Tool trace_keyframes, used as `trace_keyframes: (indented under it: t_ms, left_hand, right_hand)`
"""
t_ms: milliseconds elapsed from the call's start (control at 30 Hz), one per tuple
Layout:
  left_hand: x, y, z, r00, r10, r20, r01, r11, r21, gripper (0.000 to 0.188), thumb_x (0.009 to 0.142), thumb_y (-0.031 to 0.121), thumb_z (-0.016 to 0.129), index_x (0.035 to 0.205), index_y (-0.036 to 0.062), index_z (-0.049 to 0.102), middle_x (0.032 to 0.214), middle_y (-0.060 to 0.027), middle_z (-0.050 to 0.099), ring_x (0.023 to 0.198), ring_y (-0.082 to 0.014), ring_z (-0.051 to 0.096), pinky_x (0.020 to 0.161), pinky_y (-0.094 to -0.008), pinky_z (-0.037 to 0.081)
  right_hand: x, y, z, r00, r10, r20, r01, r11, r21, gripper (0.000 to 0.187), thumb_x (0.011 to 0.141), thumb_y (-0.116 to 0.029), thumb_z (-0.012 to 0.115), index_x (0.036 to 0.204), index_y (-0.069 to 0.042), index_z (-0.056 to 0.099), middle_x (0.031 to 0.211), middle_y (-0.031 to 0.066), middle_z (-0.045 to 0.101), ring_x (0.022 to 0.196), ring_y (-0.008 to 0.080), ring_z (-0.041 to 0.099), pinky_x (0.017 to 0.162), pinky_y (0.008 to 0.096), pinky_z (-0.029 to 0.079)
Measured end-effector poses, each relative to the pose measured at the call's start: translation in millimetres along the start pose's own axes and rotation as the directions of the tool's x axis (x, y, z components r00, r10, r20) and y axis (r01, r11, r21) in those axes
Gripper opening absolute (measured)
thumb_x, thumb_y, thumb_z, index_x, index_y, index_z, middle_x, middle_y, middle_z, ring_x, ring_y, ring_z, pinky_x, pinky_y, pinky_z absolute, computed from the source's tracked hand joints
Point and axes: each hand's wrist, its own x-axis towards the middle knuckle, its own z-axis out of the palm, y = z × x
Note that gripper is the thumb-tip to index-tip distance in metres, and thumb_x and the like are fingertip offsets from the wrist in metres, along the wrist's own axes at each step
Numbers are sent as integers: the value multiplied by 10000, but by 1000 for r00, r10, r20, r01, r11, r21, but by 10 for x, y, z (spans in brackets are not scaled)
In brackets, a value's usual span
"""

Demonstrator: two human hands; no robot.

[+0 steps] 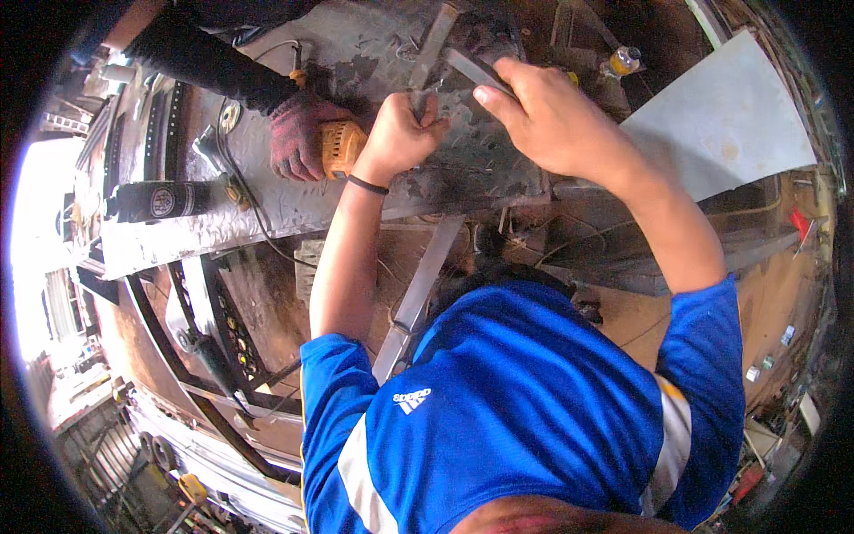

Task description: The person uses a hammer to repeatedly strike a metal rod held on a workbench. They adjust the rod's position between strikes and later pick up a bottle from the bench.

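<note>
My left hand is closed in a fist over the metal worktop, round the near end of a flat metal bar that points away from me. In my right hand, thumb and fingers grip a second, shorter flat metal piece. Its far tip meets or overlaps the side of the bar; I cannot tell which. Just left of my left wrist, another person's gloved hand rests on an orange power tool.
The worn metal worktop carries a black cylinder and a dark cable at the left. A pale metal sheet lies at the right, near a small yellow-capped bottle. An angle grinder sits lower left.
</note>
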Motion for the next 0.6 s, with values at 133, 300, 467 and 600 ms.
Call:
trace_keyframes:
  t_ms: [133, 300, 467, 600]
  left_hand:
    - [-57, 4, -100, 995, -29, -99, 30, 1000, 8, 426, 777, 47, 759, 607, 59, 368, 534, -39, 395, 546, -127, 349, 500, -335, 362]
    - [33, 218, -201, 949, -251, -189, 105, 819, -564, 484, 865, -4, 763, 647, 137, 356, 560, 17, 497, 489, -66, 441, 448, -255, 354]
    - [-9, 225, -159, 955, -225, -191, 113, 875, -471, 492, 899, 58, 775, 649, 139, 359, 564, 20, 489, 484, -65, 432, 441, -253, 352]
    - [-25, 108, -86, 957, -264, -118, 176, 855, -488, 490, 909, 89, 776, 653, 135, 361, 580, 19, 502, 490, -63, 442, 444, -246, 355]
  right_hand:
    - [169, -110, -489, 956, 0, -294, 68, 973, 221, 382, 1032, -392, 585, 1007, -11, 595, 642, 89, 539, 559, 208, 539, 543, 347, 444]
    - [-4, -439, -878, 923, 239, -303, 75, 660, 748, 306, 1020, -302, 634, 1070, -15, 543, 643, 16, 542, 454, 149, 473, 414, 298, 404]
    - [-255, -302, -557, 885, 331, -329, 12, 688, 726, 292, 1071, -344, 528, 1076, -54, 564, 618, -43, 431, 444, 22, 360, 384, 193, 292]
    - [-405, -81, -320, 902, 329, -279, -55, 730, 682, 286, 1042, -309, 591, 932, -48, 553, 614, 6, 447, 533, 69, 401, 475, 271, 339]
